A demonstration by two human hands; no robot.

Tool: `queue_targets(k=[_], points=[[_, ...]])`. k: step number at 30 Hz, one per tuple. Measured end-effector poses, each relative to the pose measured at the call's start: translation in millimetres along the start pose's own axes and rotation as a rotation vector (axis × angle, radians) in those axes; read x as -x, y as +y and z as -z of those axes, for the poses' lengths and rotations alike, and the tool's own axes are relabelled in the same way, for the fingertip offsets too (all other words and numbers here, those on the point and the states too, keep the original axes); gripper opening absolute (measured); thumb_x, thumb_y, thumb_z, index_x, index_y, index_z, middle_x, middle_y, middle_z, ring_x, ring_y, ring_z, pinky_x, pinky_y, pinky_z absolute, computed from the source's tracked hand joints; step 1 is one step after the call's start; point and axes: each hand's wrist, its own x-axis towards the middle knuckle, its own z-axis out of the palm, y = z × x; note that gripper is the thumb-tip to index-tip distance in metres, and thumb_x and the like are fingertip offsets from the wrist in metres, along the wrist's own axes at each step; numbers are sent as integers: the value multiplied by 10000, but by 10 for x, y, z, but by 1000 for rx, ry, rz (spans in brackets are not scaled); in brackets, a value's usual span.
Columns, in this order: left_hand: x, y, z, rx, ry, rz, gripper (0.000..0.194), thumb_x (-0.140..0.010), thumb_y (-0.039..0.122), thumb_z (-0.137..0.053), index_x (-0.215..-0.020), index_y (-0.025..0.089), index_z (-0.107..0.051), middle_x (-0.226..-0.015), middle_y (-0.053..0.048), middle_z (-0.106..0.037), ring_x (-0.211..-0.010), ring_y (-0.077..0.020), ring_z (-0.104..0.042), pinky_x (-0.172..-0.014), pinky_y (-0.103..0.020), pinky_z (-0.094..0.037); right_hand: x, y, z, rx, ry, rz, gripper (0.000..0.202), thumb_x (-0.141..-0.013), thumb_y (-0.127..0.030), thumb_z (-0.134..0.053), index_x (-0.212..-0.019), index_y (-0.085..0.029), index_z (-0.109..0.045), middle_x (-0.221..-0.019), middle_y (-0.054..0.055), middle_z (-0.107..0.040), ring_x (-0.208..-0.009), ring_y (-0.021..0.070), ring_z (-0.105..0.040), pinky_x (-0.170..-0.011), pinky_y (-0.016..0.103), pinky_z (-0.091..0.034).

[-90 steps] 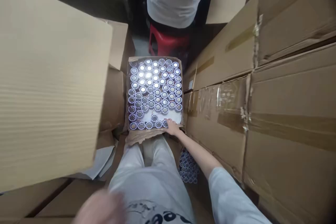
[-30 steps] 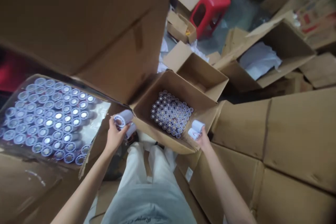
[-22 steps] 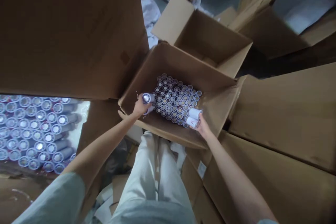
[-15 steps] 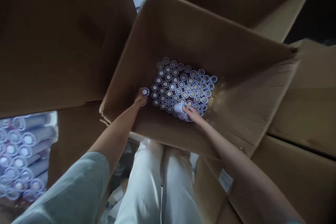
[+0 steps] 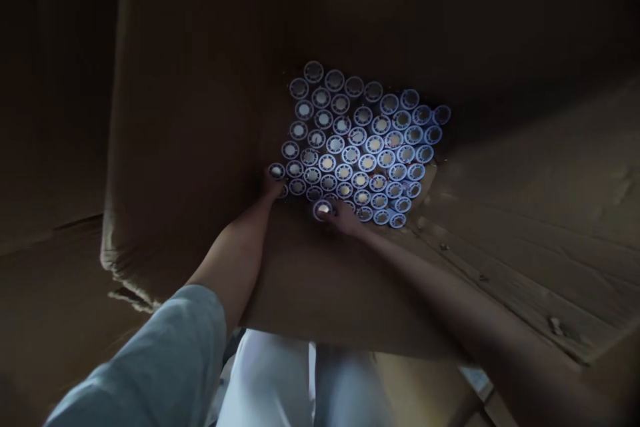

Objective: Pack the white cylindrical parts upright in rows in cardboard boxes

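"Where are the cylinders being held?"

"Just beside the left edge of the block (image 5: 351,155), the left cylinder (image 5: 277,171) is clasped by the left hand (image 5: 271,183). At the near edge of the block, the right cylinder (image 5: 323,210) is gripped by the right hand (image 5: 345,219), with the thumb side turned towards its rim. Both are held end up, as the block is stood."

"Has either base been set down?"

"That cannot be told; the box (image 5: 320,280) is dark around the block, and the lower fingers are hidden."

"How is it best handled, then?"

"Each cylinder should be kept plumb and brought flush against the block's outer row, so that no neighbour is nudged over. The grip is better not loosened until the base is felt to be firm. Fingers should then be drawn straight up, away from the block, since a sideways pull could tip the edge cylinders."
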Motion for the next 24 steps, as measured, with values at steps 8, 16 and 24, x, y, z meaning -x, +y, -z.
queue_targets(k=[8, 16, 24], points=[[-151, -92, 112, 19, -108, -98, 813, -728, 126, -668, -1407, 93, -221, -1447, -194, -354, -1353, -218, -336, -1109, -316, -266, -320, -448, -484, 212, -39, -35, 576, -858, -615, -460, -1338, -297, -467, -1387, 102, -398, -1197, 332, -394, -877, 412, -426], [160, -38, 93, -136, 161, 128, 809, -722, 273, -719, -1360, 37, -281, -1368, -246, -415, -1298, -280, -408, -1065, -367, -342, -434, -255, -615, 168, -41, 69, 742, -806, -492, -616, -1432, -213, -330, -1383, 169, -365, -1239, 360, -345, -961, 469, -350], [758, 27, 63, -382, -394, -325, 522, -647, 257, -777, -1113, 122, -585, -1209, -160, -560, -1124, -294, -547, -950, -369, -445, -231, -218, -510, 189, 27, -106, 533, -765, -231, -642, -1255, -85, -491, -1259, 201, -468, -1171, 327, -418, -995, 434, -327]])
